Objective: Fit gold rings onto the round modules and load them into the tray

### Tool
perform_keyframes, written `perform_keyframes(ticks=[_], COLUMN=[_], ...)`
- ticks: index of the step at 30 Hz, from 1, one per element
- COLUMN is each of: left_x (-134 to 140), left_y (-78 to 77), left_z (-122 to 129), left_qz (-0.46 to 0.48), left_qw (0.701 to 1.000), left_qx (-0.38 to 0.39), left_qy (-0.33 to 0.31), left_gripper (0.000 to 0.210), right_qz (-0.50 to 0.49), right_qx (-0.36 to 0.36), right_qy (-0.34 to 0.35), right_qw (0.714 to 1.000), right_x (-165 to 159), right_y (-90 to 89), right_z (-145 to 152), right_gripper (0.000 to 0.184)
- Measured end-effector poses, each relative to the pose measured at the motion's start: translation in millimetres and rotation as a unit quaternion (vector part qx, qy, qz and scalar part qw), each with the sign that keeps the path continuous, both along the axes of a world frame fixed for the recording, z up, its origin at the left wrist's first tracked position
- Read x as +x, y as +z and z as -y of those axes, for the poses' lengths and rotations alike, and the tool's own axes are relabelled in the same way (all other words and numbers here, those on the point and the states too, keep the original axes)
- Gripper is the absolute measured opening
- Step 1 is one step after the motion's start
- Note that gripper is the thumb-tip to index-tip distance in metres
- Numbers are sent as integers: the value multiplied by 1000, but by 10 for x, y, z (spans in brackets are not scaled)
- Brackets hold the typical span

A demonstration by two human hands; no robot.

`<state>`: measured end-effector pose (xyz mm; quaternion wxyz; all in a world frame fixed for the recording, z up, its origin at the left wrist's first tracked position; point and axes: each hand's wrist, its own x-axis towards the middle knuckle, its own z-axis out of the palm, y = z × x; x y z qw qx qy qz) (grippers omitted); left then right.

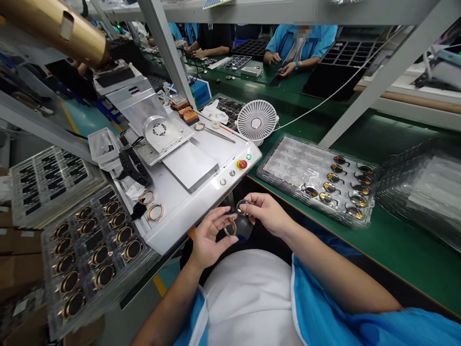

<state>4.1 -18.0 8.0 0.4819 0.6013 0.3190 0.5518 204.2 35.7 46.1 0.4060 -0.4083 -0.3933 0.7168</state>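
Note:
My left hand (213, 236) is closed around a gold-rimmed ring (229, 227), like a watch case, pinched between thumb and fingers above my lap. Just to its right, my right hand (265, 211) grips a small round dark disc (242, 206) with a shiny rim, like a watch display module. Ring and disc are close together but apart. Two more gold rings (155, 212) lie on the corner of the white machine (173, 226). At the right, a clear tray (288, 163) carries several round display modules with short dark tails (333, 178).
A gold cylinder (86, 41) hangs over the machine's metal fixture (158, 127). A red emergency stop button (242, 164) sits at the machine's edge, near a white fan (257, 121). Trays of assembled round cases (103, 276) stand left. Stacked clear trays (425, 192) stand right; a co-worker (300, 48) sits opposite.

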Motion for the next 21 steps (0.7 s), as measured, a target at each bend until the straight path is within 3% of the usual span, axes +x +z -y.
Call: perform_keyframes(ticks=[3,7,13,21], left_x=[34,81,74,81], left_y=[-17,-54,-111,-87], left_z=[-27,-27,8,27], left_qz=[115,145,126,108], left_qw=[992,986,990,993], left_qx=[-46,-78,-56,-30], left_qy=[19,13,23,35], left_gripper=[50,50,59,60], right_qz=[-11,-35,-3,16], right_qx=[-43,-90,-16,17], right_qy=[45,60,-7,0], right_qw=[998,994,1000,1000], right_x=[-41,-156,-282,-324], right_y=[46,95,194,229], right_z=[72,214,331,349], right_gripper=[46,47,37,30])
